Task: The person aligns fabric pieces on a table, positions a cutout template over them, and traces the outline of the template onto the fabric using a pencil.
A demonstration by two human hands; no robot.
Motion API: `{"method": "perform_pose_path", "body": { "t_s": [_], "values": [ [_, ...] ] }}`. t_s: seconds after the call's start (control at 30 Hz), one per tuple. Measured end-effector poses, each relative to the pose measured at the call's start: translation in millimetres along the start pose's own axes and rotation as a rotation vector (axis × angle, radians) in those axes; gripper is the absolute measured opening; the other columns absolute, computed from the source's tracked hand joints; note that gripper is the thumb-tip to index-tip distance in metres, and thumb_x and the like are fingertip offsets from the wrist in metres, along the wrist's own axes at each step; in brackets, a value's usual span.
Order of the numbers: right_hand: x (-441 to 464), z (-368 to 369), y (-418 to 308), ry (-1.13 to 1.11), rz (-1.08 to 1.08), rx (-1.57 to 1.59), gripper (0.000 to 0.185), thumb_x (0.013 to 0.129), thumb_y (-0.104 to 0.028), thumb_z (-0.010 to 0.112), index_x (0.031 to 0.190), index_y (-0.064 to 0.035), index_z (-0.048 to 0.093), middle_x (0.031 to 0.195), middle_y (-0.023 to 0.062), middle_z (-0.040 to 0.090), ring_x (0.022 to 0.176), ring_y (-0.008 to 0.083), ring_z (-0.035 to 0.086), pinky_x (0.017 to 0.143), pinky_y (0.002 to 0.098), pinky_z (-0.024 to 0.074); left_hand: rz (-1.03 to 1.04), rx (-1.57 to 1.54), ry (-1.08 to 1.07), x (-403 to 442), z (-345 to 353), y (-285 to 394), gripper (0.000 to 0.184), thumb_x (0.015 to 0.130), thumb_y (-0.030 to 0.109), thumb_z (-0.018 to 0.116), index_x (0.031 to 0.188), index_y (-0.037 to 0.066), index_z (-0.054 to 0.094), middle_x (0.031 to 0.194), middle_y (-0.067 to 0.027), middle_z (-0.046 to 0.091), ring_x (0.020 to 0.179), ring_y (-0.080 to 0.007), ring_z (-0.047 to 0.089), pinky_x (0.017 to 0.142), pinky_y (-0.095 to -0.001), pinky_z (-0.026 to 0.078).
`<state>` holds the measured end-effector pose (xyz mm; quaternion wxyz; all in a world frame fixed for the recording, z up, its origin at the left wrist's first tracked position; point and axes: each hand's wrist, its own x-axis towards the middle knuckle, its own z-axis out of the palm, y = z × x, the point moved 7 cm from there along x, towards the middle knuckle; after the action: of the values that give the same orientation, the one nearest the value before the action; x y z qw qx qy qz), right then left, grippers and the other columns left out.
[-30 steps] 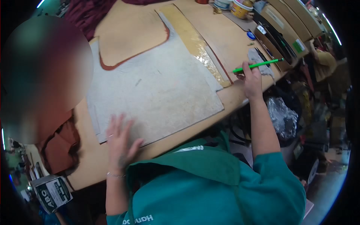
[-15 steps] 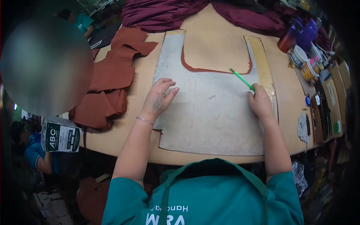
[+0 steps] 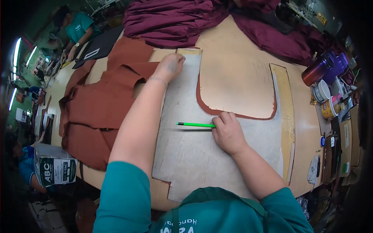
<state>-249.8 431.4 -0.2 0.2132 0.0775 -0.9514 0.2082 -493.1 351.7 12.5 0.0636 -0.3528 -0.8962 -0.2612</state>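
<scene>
A green pencil [image 3: 196,124] is in my right hand [image 3: 229,132], its black-banded end pointing left. That hand is closed round it just below the curved cut-out of a large grey pattern sheet [image 3: 217,155]. Reddish-brown fabric [image 3: 237,115] shows as a narrow strip along the cut-out's edge, under the sheet. My left hand [image 3: 170,68] is at the sheet's upper left arm, its fingers curled together by the edge. Whatever those fingers may hold is hidden. Yellowish tape [image 3: 287,105] runs down the sheet's right side.
Reddish-brown fabric pieces [image 3: 101,101] lie heaped on the left. Maroon cloth [image 3: 171,23] is bunched at the back. A purple bottle [image 3: 336,64] and a white tub [image 3: 321,91] stand at right. Another person [image 3: 79,29] works at far left, near an ABC-labelled bag [image 3: 56,171].
My left hand has moved forward to the sheet's upper left arm, fingers now curled. My right hand has shifted left with the pencil, which now points left. The view has tilted.
</scene>
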Motion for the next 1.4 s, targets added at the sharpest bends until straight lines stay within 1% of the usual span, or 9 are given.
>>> {"method": "perform_pose_path", "body": {
  "t_s": [0.23,0.43,0.57,0.67,0.77,1.07,1.17,1.27,1.4],
  "values": [
    [0.6,0.5,8.6,-0.007,0.022,0.040,0.009,0.064,-0.007,0.055,0.070,-0.0050,0.049,0.076,0.0099,0.043,0.072,0.0246,0.046,0.053,0.0331,0.0447,-0.038,0.333,-0.217,113.9,72.0,-26.3,0.025,0.079,0.006,0.047,0.100,0.001,0.059,0.099,-0.0188,0.059,0.096,-0.0309,0.056,0.084,-0.0345,0.042],
    [-3.8,3.0,13.8,-0.015,0.043,0.038,0.011,0.064,-0.010,0.054,0.074,-0.0042,0.052,0.076,0.0080,0.043,0.073,0.0221,0.045,0.054,0.0294,0.0450,0.047,0.100,-0.252,125.9,68.7,-46.7,0.033,0.080,0.004,0.052,0.113,0.002,0.053,0.108,-0.0171,0.057,0.100,-0.0251,0.055,0.086,-0.0287,0.040],
    [-2.6,3.9,12.5,-0.017,0.040,0.050,0.012,0.064,-0.010,0.054,0.074,-0.0042,0.052,0.077,0.0077,0.043,0.073,0.0215,0.045,0.054,0.0286,0.0450,0.115,0.208,-0.310,122.2,53.4,-19.2,0.025,0.078,0.010,0.058,0.101,0.001,0.058,0.096,-0.0149,0.061,0.092,-0.0241,0.057,0.082,-0.0305,0.042],
    [-2.7,3.4,11.9,-0.009,0.030,0.034,0.011,0.064,-0.010,0.053,0.074,-0.0041,0.053,0.077,0.0077,0.043,0.073,0.0214,0.045,0.054,0.0281,0.0450,0.051,0.195,-0.428,121.9,58.7,-12.0,0.017,0.077,0.012,0.060,0.090,0.000,0.058,0.090,-0.0143,0.060,0.086,-0.0255,0.057,0.077,-0.0326,0.043],
    [-3.0,4.9,12.8,-0.018,0.038,0.041,0.011,0.064,-0.010,0.054,0.074,-0.0041,0.053,0.077,0.0077,0.043,0.073,0.0213,0.045,0.054,0.0281,0.0450,0.137,0.302,-0.416,129.2,69.7,-18.6,0.014,0.077,0.011,0.059,0.083,0.000,0.056,0.085,-0.0140,0.059,0.083,-0.0276,0.056,0.074,-0.0335,0.043],
    [-2.5,3.0,12.6,-0.012,0.042,0.052,0.011,0.065,-0.010,0.054,0.074,-0.0039,0.052,0.078,0.0079,0.043,0.074,0.0217,0.045,0.054,0.0284,0.0453,0.358,0.341,-0.296,132.8,79.3,-15.0,0.014,0.078,0.013,0.057,0.083,0.000,0.055,0.085,-0.0152,0.055,0.082,-0.0307,0.054,0.074,-0.0365,0.042],
    [-2.5,2.6,12.5,-0.004,0.039,0.051,0.010,0.065,-0.010,0.054,0.074,-0.0037,0.052,0.077,0.0079,0.043,0.074,0.0219,0.045,0.054,0.0289,0.0454,0.241,0.393,-0.317,132.3,76.9,-15.8,0.012,0.079,0.012,0.055,0.083,0.001,0.055,0.083,-0.0157,0.056,0.082,-0.0310,0.054,0.074,-0.0369,0.042],
    [-2.3,2.6,12.5,-0.009,0.048,0.062,0.011,0.065,-0.009,0.054,0.074,-0.0035,0.052,0.077,0.0080,0.043,0.074,0.0222,0.045,0.054,0.0295,0.0454,0.253,0.365,-0.274,126.7,67.3,-12.0,0.012,0.081,0.012,0.054,0.087,0.002,0.056,0.086,-0.0165,0.058,0.083,-0.0304,0.056,0.075,-0.0350,0.043],
    [-1.3,1.8,12.8,-0.022,0.047,0.063,0.010,0.065,-0.008,0.054,0.074,-0.0036,0.052,0.076,0.0084,0.043,0.073,0.0228,0.045,0.055,0.0299,0.0452,0.204,0.084,-0.115,117.4,39.9,-24.0,0.016,0.082,0.009,0.053,0.096,0.003,0.058,0.091,-0.0147,0.061,0.084,-0.0250,0.058,0.077,-0.0304,0.043]
  ]
}}
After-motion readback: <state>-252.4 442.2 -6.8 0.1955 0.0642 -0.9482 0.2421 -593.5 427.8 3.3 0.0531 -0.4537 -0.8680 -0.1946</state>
